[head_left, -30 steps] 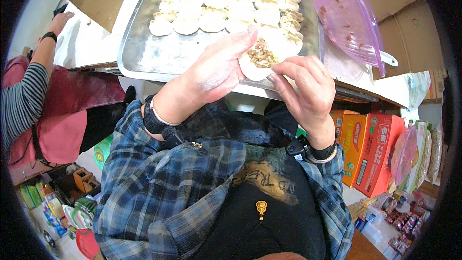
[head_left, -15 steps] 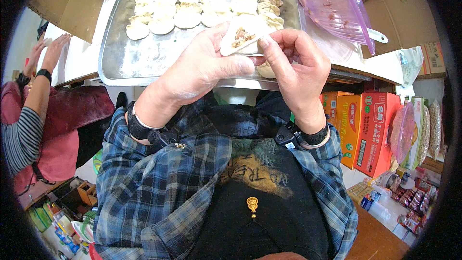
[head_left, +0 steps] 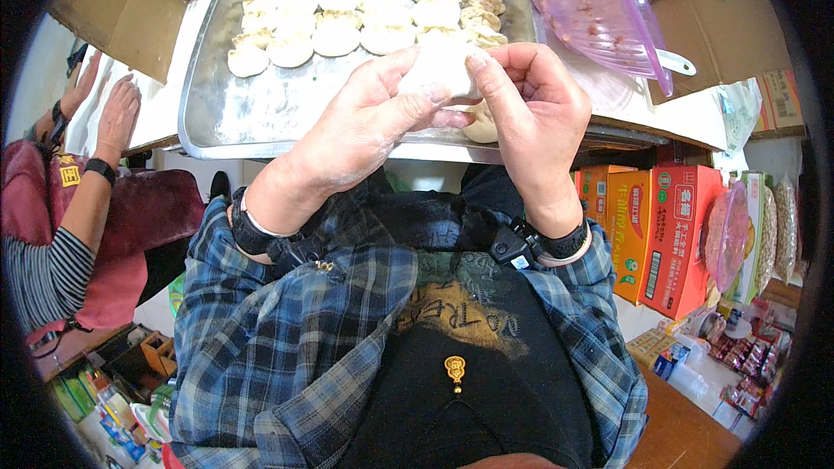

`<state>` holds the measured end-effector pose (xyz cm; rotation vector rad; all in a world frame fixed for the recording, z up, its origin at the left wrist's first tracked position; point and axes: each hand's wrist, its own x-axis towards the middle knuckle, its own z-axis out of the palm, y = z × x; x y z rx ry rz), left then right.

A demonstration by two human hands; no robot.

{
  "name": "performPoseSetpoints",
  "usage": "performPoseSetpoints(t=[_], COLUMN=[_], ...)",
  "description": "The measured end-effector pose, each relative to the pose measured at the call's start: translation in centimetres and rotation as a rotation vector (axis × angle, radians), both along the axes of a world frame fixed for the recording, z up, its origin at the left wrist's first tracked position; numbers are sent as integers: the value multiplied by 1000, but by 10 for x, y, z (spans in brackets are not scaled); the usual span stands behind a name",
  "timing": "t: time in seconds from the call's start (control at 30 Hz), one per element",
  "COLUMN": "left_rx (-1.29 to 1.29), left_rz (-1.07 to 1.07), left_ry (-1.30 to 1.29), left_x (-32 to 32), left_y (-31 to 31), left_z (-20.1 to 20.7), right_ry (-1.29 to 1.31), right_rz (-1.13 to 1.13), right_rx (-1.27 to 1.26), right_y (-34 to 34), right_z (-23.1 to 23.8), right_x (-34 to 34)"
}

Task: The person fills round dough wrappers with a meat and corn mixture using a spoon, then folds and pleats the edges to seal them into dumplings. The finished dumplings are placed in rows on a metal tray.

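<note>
While both hands meet over the near rim of the metal tray (head_left: 217, 122), the scene is logged from that tray's left side to its right; left of the tray, a co-worker's hands (head_left: 104, 108) rest flat on a white surface, well apart from the work, above a red garment (head_left: 130, 243). On the tray's far half, rows of filled dumplings (head_left: 347, 9) lie side by side, pale and floured, likely spaced so that they do not stick; the near half of the tray is bare, dusted metal. Over the tray's near rim, the left hand (head_left: 347, 135) is closed on a dumpling (head_left: 439, 69), its thumb and fingers cupping it from the left and below, apparently to support the soft dough; the right hand (head_left: 534, 113) is closed on the same dumpling from the right, its forefinger pressed on the top edge, seemingly to pinch the seam. The dumpling is white, matte and floured, mostly hidden between the fingers; no filling shows; whether its seam is fully sealed cannot be told. Just beneath the right hand, another dumpling (head_left: 482, 126) lies at the tray's edge. Right of the tray, a translucent purple bowl (head_left: 591, 4) stands tilted, specks of filling on its wall, within easy reach; below it, orange cartons (head_left: 651, 226) stand upright.
</note>
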<state>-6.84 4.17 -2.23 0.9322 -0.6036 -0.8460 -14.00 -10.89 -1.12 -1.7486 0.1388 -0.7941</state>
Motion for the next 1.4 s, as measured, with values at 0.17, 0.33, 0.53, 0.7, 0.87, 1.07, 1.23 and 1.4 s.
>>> performPoseSetpoints(t=[0.17, 0.33, 0.53, 0.7, 0.87, 1.07, 1.23, 1.4], left_rx=[-9, -43, -53, -41, 49, 147, 144, 165], left_rz=[-19, -26, 19, 90, 232, 321, 276, 270], left_ry=[42, 55, 22, -19, -47, -95, -117, -203], left_x=[1, 4, 3, 0, 1, 5, 2, 0], left_y=[1, 3, 2, 2, 5, 11, 11, 4], left_z=[-1, 0, 2, 3, 5, 4, 6, 9], right_ry=[90, 91, 206, 224, 226, 275, 184, 166], right_rz=[-34, 57, 286, 288, 285, 264, 304, 325], right_rx=[-124, -57, 181, 284, 255, 153, 107, 148], right_y=[-7, -12, -9, -6, -9, -5, 0, -6], right_z=[0, 0, 1, 3, 3, 4, 3, 3], right_x=[1, -2, -2, -2, -1, -4, -2, -1])
